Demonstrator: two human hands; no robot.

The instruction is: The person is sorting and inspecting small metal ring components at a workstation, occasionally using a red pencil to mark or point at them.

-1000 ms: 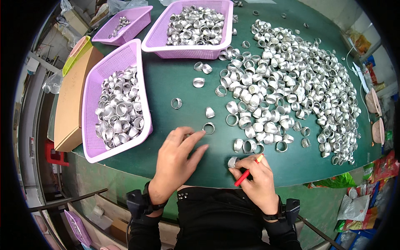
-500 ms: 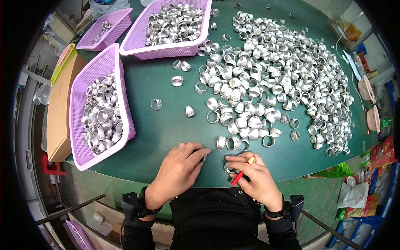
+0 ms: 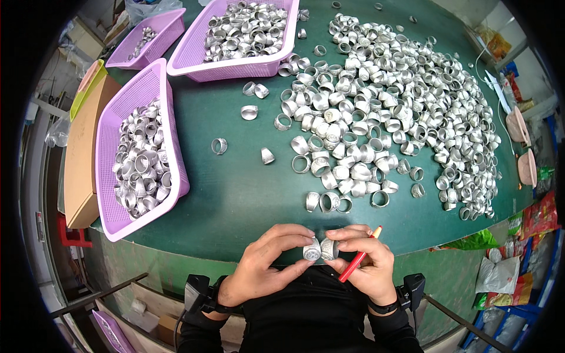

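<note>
At the near table edge, my left hand (image 3: 273, 262) pinches a silver metal ring (image 3: 312, 251), its patterned face turned up. Close beside it, another silver ring (image 3: 329, 249) with a ridged side is gripped by the fingers of my right hand (image 3: 368, 262). A red pen (image 3: 355, 265) with a yellowish end also lies across that right hand, tucked between its fingers. Just beyond my hands, a few loose rings (image 3: 329, 202) stand in a row on the green table (image 3: 235, 194). Past them spreads a large heap of similar rings (image 3: 400, 109).
Purple baskets holding rings stand at the left: a near one (image 3: 106, 147), a far one (image 3: 235, 67) and a smaller one (image 3: 168, 26). Beside the near basket is a cardboard box (image 3: 88, 159). Several single rings lie between baskets and heap. Colourful bags (image 3: 500, 276) sit below the right edge.
Both hands have lifted off the tabletop and come together nearer my body. The two rings are now raised side by side, and the pen has tilted along with my right hand.
</note>
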